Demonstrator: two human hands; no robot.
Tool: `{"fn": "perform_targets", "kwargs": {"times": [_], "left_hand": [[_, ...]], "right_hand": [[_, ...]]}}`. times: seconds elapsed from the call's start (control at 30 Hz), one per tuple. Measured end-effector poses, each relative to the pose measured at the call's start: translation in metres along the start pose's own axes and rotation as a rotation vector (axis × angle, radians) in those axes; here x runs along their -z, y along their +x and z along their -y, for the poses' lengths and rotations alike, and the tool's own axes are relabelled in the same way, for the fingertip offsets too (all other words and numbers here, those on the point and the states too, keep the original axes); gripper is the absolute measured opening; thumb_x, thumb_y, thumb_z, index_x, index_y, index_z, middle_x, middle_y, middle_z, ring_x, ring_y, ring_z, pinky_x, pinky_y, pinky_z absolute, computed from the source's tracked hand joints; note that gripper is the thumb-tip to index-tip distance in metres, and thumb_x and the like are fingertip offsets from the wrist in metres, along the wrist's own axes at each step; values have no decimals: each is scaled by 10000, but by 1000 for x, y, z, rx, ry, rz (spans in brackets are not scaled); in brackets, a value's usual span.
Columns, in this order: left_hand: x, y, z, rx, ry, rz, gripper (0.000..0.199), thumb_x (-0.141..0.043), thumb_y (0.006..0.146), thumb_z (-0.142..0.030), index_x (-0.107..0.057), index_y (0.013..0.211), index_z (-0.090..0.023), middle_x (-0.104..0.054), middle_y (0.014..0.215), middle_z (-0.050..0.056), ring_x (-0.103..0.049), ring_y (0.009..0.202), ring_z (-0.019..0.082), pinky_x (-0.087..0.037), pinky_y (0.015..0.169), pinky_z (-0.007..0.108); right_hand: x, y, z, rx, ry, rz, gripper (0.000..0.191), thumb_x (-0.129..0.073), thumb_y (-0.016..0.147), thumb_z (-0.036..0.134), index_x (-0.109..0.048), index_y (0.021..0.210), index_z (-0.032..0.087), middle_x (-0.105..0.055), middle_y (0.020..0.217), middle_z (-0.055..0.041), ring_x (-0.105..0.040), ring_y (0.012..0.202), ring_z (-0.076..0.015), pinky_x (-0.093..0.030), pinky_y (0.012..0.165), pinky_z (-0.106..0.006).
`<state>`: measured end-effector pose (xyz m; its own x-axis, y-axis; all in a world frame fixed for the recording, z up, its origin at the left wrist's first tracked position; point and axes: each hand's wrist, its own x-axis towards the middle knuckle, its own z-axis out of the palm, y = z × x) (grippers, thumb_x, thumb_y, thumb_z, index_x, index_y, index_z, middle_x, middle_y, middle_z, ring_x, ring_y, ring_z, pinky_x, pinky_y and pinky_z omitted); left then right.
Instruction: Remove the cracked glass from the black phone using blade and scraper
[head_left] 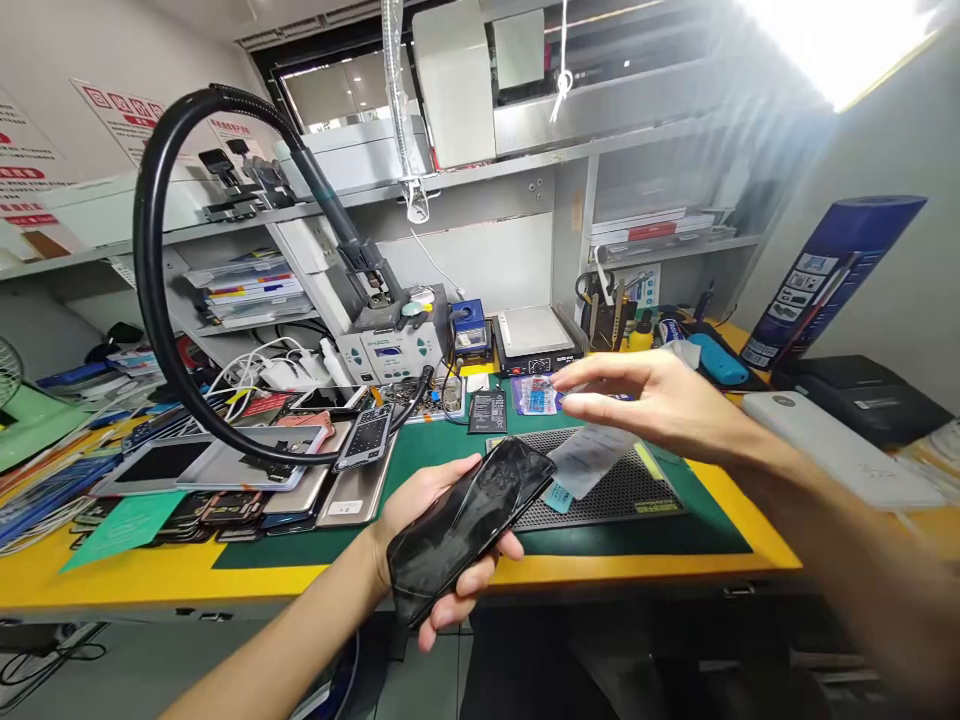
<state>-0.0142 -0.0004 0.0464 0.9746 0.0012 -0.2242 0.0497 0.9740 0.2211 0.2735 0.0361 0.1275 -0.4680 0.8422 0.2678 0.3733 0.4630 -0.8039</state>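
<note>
A smartphone (469,530) with a glossy black face lies tilted in my left hand (457,590), its fingers wrapped around the edges. Smudges and crease-like reflections mark the face. Above and to the right of it, my right hand (645,395) hangs in the air with thumb and forefinger apart and nothing visible between their tips. Below that hand is a translucent film (589,462) with a teal tab (557,497), over a black perforated mat (637,485). Whether the film touches my right hand's hidden fingers cannot be made out.
A green work mat (450,440) covers the yellow desk. Phones and parts are piled left, beneath a thick black hose (150,230). A rework station (394,345), a heating plate (536,335) and a battery (488,411) stand behind. A white device (832,450) lies right.
</note>
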Motion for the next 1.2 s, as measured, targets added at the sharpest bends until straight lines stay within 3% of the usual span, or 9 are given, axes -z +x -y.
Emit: {"fn": "perform_targets", "kwargs": {"times": [0.07,0.23,0.53,0.77,0.9,1.03,1.2], "left_hand": [[-1,1,-7,45,34,7,850,-153,967,-682,-691,1205,-69,-721,844,171,-754,746,313,-619,647,465],[0,4,-16,158,58,79,852,-108,961,-686,-618,1313,-102,-729,960,171,-752,863,322,-606,741,483],[3,2,-7,193,9,174,936,-108,923,-765,-574,1367,-86,-730,993,200,-750,898,335,-606,751,501],[7,1,-8,213,19,184,937,-137,915,-775,-574,1359,-75,-729,985,218,-747,877,342,-608,721,522],[11,3,-9,228,32,191,962,-131,903,-791,-580,1349,-67,-727,973,221,-743,863,342,-608,706,527],[15,5,-14,262,55,186,986,-159,871,-824,-590,1338,-70,-725,962,214,-739,850,350,-607,698,538],[14,6,-21,242,118,153,959,-157,878,-799,-598,1320,-71,-716,919,209,-728,800,343,-601,656,543]], "right_hand": [[11,1,19,64,-166,93,407,-782,755,565,-786,1052,287,-753,1142,-7,-681,1039,-240,-513,863,-308],[11,17,56,154,-535,511,484,-786,727,562,-764,1120,280,-768,990,-21,-685,771,-191,-462,595,-260],[-3,40,79,230,-617,779,436,-787,705,362,-773,1130,267,-711,767,23,-574,594,-123,-362,505,-236],[-13,39,93,211,-723,826,358,-750,668,263,-775,1024,231,-665,688,22,-521,535,-122,-335,451,-241],[-21,33,100,263,-868,793,269,-749,637,232,-755,903,192,-632,624,11,-444,459,-110,-266,392,-253],[-27,26,108,345,-997,840,88,-678,658,180,-703,742,174,-625,570,-8,-376,393,-99,-235,373,-275],[-34,18,106,469,-1080,857,120,-631,692,84,-696,736,175,-668,614,-36,-389,406,-110,-246,406,-306]]}}
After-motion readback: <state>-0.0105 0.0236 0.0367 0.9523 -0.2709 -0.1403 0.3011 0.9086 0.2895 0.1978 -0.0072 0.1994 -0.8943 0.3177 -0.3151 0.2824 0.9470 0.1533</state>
